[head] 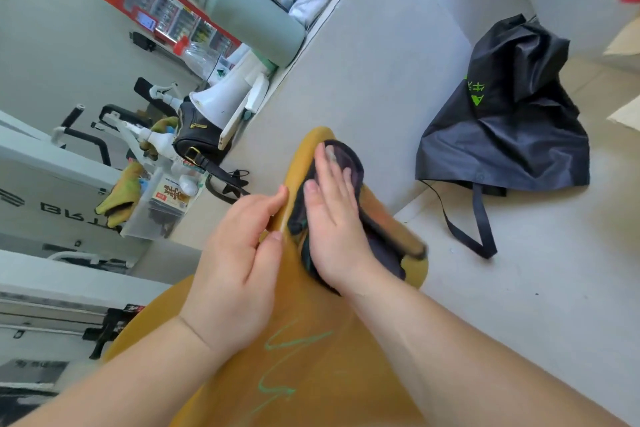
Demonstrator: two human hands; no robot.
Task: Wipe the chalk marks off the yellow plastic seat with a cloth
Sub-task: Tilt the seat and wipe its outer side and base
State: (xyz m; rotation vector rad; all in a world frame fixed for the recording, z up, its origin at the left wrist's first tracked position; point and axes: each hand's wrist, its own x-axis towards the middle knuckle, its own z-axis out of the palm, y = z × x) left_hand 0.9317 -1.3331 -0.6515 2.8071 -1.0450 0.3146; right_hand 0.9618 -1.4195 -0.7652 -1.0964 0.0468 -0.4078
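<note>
Yellow plastic seat (346, 374) lies directly below you and runs away from your body toward its narrow far end. Your right grip (336, 222) is flat and unclenched, fingers straight, pressing the dark cloth (351, 163) against that far part of the seat. Your left grip (235, 270) is clamped on the seat's left rim, pinching it between thumb and fingers, which I take to be steadying it. The green chalk marks (294, 340), a zigzag, sit on the near part of the seat between your two forearms, well short of the cloth. The zigzag's long axis runs along the seat toward you. The stroke that matters, I judge, is a pull of the cloth straight back toward your body. The right grip carries the cloth, so it is the one to make it. Your left wrist lies just beside the marks and may need to shift clear.
</note>
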